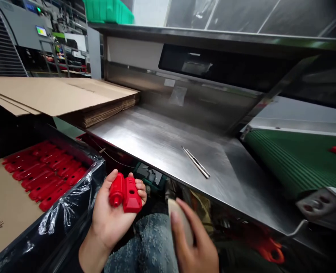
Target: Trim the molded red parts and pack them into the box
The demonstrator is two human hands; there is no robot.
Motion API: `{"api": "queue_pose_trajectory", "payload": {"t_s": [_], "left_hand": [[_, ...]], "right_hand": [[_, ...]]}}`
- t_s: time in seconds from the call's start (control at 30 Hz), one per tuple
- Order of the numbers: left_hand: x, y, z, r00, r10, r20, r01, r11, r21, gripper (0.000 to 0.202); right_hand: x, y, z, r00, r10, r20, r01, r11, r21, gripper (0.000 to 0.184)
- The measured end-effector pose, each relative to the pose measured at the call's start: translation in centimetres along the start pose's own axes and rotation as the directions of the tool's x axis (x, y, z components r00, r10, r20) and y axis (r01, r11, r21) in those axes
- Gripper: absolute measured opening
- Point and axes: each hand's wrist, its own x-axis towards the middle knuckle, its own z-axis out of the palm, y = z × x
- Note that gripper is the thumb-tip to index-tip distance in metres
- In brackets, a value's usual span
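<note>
My left hand (106, 225) is turned palm up with its fingers curled round red plastic parts. One is a rounded, cylinder-like red part (117, 190) with a nub at its end; beside it lies a blocky red part (132, 199) with a dark round hole. Whether the two are joined, I cannot tell. In my right hand (199, 242), thumb and fingers pinch a flat beige-grey piece (186, 224) with a rounded edge; its kind is unclear and it is slightly blurred. Slim metal pen-like tools (196, 163) lie on the steel table (153, 140) ahead.
To the left, a box lined with dark plastic film (71, 212) holds rows of red parts (46, 170) and a cardboard sheet (5, 212). Flattened cardboard (71, 93) is stacked behind it. A green conveyor belt (293, 159) runs at right; a green crate (108, 11) sits on the upper shelf.
</note>
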Motion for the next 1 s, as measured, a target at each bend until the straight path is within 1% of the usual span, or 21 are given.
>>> {"api": "queue_pose_trajectory", "payload": {"t_s": [0.07, 0.13, 0.2, 0.23, 0.27, 0.33, 0.4, 0.47, 0.57, 0.67, 0.73, 0.77, 0.83, 0.9, 0.93, 0.97, 1.0], "left_hand": [[-0.4, 0.0, 0.1, 1.000, 0.008, 0.010, -0.008, 1.000, 0.025, 0.024], [-0.7, -0.1, 0.1, 0.999, 0.013, 0.043, -0.016, 0.998, 0.056, 0.026], [-0.9, 0.0, -0.1, 0.995, 0.017, 0.098, -0.027, 0.995, 0.097, 0.032], [-1.0, 0.0, -0.2, 0.991, 0.025, 0.131, -0.042, 0.990, 0.131, 0.037], [-1.1, 0.1, -0.3, 0.985, 0.034, 0.170, -0.065, 0.981, 0.181, 0.042], [-1.1, 0.3, -0.7, 0.963, 0.042, 0.268, -0.127, 0.942, 0.309, 0.050], [-1.1, 0.4, -1.1, 0.925, 0.014, 0.380, -0.185, 0.890, 0.416, 0.055], [-1.1, 0.4, -1.3, 0.882, -0.034, 0.470, -0.222, 0.849, 0.479, 0.062], [-1.2, 0.2, -1.8, 0.849, -0.092, 0.521, -0.248, 0.800, 0.547, 0.071], [-1.4, -0.2, -2.2, 0.840, -0.132, 0.526, -0.254, 0.761, 0.596, 0.071], [-1.6, -0.4, -2.4, 0.848, -0.130, 0.514, -0.254, 0.751, 0.609, 0.072], [-1.7, -0.4, -2.5, 0.859, -0.112, 0.500, -0.252, 0.756, 0.604, 0.072], [-1.7, -0.6, -2.5, 0.889, -0.061, 0.454, -0.238, 0.785, 0.572, 0.071], [-1.7, -0.6, -2.5, 0.921, -0.011, 0.390, -0.219, 0.813, 0.539, 0.066], [-1.6, -0.6, -2.4, 0.934, 0.012, 0.357, -0.215, 0.817, 0.535, 0.063], [-1.5, -0.6, -2.4, 0.943, 0.036, 0.330, -0.218, 0.816, 0.535, 0.060], [-1.5, -0.6, -2.3, 0.951, 0.064, 0.303, -0.226, 0.813, 0.537, 0.057]], "right_hand": [[5.3, -0.9, 0.6, 0.995, -0.092, 0.031, 0.093, 0.994, -0.050, 0.037], [10.4, -1.6, 1.8, 0.982, -0.166, 0.094, 0.175, 0.980, -0.096, 0.038], [14.1, -1.9, 3.0, 0.963, -0.192, 0.191, 0.223, 0.962, -0.158, 0.037], [15.3, -1.9, 3.3, 0.960, -0.182, 0.214, 0.227, 0.952, -0.205, 0.038], [16.2, -1.8, 3.3, 0.964, -0.163, 0.209, 0.216, 0.942, -0.258, 0.040], [17.1, -1.3, 2.6, 0.983, -0.122, 0.134, 0.163, 0.919, -0.358, 0.044], [17.6, -0.3, 1.2, 0.996, -0.074, 0.056, 0.091, 0.897, -0.432, 0.046], [18.2, 0.8, 0.3, 0.999, 0.001, 0.047, 0.022, 0.873, -0.486, 0.045], [19.6, 2.3, 0.6, 0.988, 0.109, 0.105, -0.037, 0.845, -0.533, 0.039], [20.7, 3.0, 1.6, 0.983, 0.138, 0.118, -0.057, 0.854, -0.518, 0.028], [20.5, 2.6, 1.5, 0.987, 0.124, 0.103, -0.062, 0.883, -0.465, 0.020], [19.9, 2.2, 1.1, 0.990, 0.111, 0.090, -0.064, 0.905, -0.421, 0.017], [17.6, 1.1, -0.1, 0.995, 0.083, 0.051, -0.066, 0.958, -0.281, 0.018], [13.8, -0.1, -1.5, 0.997, 0.060, 0.041, -0.055, 0.994, -0.098, 0.028], [11.5, -0.6, -2.1, 0.996, 0.058, 0.072, -0.059, 0.998, 0.007, 0.032], [9.1, -1.0, -2.5, 0.988, 0.071, 0.135, -0.088, 0.989, 0.118, 0.036], [6.7, -1.4, -2.7, 0.968, 0.099, 0.228, -0.158, 0.954, 0.254, 0.040]]}}
